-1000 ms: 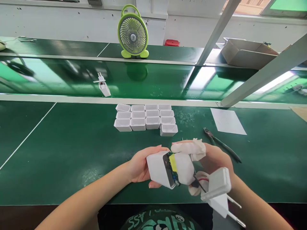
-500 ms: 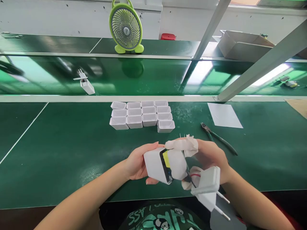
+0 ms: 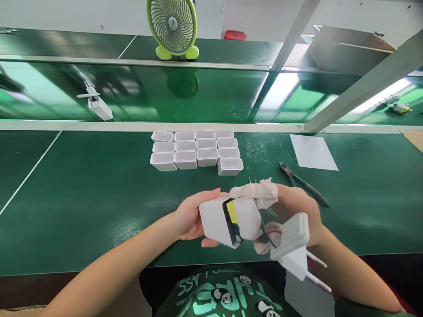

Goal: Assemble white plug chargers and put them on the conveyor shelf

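Head view: we note left hand (image 3: 190,215) gripping white housing (image 3: 214,221), mouth facing right hand (image 3: 295,201).
Circuit assembly (image 3: 232,214): at that mouth, grasped by right hand.

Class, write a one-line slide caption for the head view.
Left hand holds a white case; right hand grips electronic components at its open end, above a green bench.

Left forearm (image 3: 128,253): bare, enters at 8 o'clock, angled toward 2. Left grip (image 3: 190,216): curled, closed, digits toward 3. Right forearm (image 3: 353,268): enters at 4, angled toward 10. Right grip (image 3: 295,207): closed, white-sheathed upper finger (image 3: 251,191) toward 9, just beside the left fingertips.
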`<state>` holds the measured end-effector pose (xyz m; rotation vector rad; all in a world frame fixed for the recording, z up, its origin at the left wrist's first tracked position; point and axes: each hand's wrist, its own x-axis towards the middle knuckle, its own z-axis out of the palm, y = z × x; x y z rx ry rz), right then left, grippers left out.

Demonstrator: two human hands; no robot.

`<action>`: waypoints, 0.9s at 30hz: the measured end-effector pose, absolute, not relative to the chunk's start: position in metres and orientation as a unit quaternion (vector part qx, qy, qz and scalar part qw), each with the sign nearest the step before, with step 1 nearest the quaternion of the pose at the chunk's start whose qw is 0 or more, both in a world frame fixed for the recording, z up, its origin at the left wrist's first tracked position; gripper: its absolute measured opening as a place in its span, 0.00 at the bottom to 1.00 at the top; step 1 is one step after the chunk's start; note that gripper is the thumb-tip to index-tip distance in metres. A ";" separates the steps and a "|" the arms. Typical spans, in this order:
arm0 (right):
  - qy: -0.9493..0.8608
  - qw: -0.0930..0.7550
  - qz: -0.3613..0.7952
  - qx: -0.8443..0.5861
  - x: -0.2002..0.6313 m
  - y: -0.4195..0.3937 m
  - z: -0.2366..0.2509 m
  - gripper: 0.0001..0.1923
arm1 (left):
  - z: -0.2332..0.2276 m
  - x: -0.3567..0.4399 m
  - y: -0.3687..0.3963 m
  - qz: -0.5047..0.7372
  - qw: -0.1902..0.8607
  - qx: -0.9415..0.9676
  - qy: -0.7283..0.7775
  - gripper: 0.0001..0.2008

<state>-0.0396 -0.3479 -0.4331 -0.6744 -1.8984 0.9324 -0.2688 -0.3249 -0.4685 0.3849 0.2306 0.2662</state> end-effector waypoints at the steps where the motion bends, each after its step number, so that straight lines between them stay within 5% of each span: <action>1: -0.764 0.449 0.377 -0.269 -0.040 -0.348 -0.433 0.28 | -0.468 -0.269 -0.325 0.130 0.966 0.192 0.115 0.24; 10: -0.776 0.447 0.357 -0.267 -0.042 -0.348 -0.432 0.34 | -0.473 -0.269 -0.326 0.136 0.966 0.189 0.116 0.27; 18: -0.839 0.329 0.338 -0.272 -0.045 -0.349 -0.426 0.30 | -0.476 -0.267 -0.325 0.093 0.975 0.143 0.143 0.24; 24: -0.868 0.307 0.343 -0.186 -0.055 -0.344 -0.429 0.12 | -0.492 -0.263 -0.330 -0.072 0.957 0.154 0.234 0.40; 27: -0.859 0.337 0.318 -0.217 -0.057 -0.350 -0.430 0.08 | -0.492 -0.259 -0.326 -0.029 0.938 0.214 0.273 0.41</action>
